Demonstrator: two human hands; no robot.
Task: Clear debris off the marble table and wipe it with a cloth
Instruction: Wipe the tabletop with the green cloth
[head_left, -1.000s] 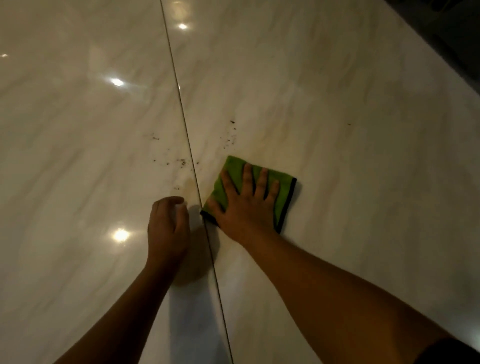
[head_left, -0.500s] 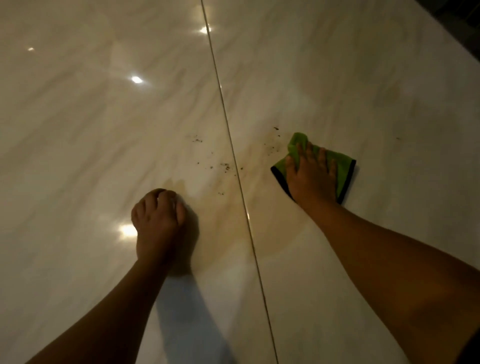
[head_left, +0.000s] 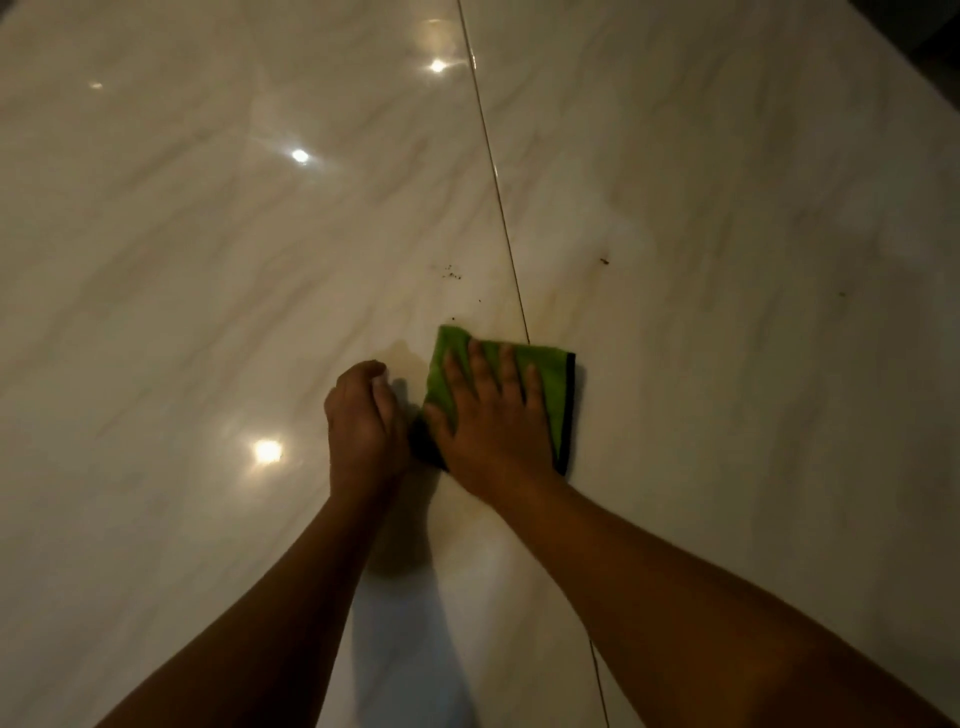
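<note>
Crumbs sit just past the cloth, up and a little left of the fingers.

The right hand (head_left: 493, 415) lies flat on the green cloth (head_left: 550, 384), its fingers (head_left: 480, 364) spread apart and pressing down, not pinching. The cloth sits on the bench (head_left: 208, 260), right over the thin seam (head_left: 498, 197). The left hand (head_left: 363, 415) rests just beside the cloth, curled into a loose fist; I cannot tell if it holds anything. The crumbs (head_left: 452, 271) lie farther away than the cloth, on the left side of the seam. One more speck (head_left: 603, 261) sits off to the right. The right hand is nearer to both, so I think a push away from the body would catch them.
</note>
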